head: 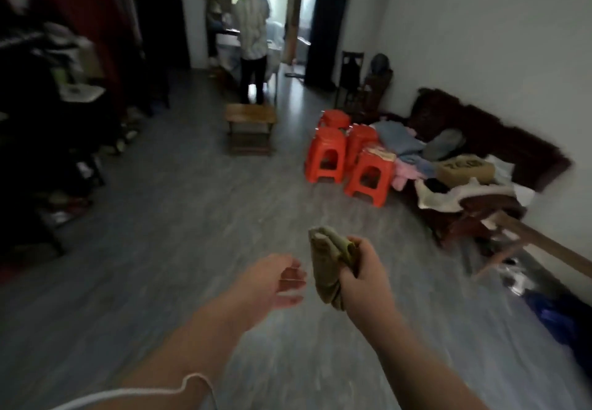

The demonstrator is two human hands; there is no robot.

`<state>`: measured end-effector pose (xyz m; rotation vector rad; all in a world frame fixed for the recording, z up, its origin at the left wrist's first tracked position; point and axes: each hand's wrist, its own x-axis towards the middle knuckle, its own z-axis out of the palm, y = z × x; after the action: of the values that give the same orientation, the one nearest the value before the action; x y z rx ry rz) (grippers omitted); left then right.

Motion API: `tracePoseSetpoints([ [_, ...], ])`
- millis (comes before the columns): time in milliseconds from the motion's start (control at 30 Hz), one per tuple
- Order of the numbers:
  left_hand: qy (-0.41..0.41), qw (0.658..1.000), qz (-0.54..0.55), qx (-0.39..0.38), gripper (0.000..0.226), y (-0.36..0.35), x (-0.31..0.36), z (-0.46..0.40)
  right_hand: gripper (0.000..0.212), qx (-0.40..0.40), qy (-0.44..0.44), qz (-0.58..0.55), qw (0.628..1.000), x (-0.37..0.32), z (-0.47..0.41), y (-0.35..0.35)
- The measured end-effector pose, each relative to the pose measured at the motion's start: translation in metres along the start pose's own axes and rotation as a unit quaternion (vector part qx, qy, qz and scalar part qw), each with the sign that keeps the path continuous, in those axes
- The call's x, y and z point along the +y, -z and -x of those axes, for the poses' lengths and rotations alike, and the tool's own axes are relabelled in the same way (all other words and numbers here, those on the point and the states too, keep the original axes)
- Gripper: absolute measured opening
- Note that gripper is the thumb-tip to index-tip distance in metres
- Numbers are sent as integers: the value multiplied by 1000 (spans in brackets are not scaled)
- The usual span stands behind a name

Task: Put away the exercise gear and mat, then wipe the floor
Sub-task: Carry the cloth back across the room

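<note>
My right hand (pixel 365 270) grips a bunched olive-green cloth (pixel 330 259) in front of me, above the grey wood-look floor (pixel 179 217). The cloth sticks up above my fist and hangs below it. My left hand (pixel 278 281) hovers just left of the cloth, fingers loosely curled, holding nothing. A thin white cord (pixel 189 382) crosses my left forearm. No mat or exercise gear is recognisable in the blurred view.
Several orange plastic stools (pixel 326 156) stand ahead to the right, beside a dark sofa (pixel 474 140) piled with clothes. A low wooden bench (pixel 250 127) sits mid-room. A person (pixel 253 35) stands in the far doorway. Dark cluttered racks (pixel 48 115) line the left side.
</note>
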<state>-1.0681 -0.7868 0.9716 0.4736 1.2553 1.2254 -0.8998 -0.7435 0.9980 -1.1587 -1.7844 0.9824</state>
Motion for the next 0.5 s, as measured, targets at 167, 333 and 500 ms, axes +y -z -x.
tracePoseSetpoints([
  [167,39,980,184,-63,65,140,66,-48,52,-129,202,102,965,-25,-54,-164],
  [333,-21,984,166,65,30,248,122,-85,51,-262,316,151,900,-34,-105,-280],
  [500,-26,971,198,129,35,322,171,-133,32,-231,175,-60,955,-44,-188,-336],
])
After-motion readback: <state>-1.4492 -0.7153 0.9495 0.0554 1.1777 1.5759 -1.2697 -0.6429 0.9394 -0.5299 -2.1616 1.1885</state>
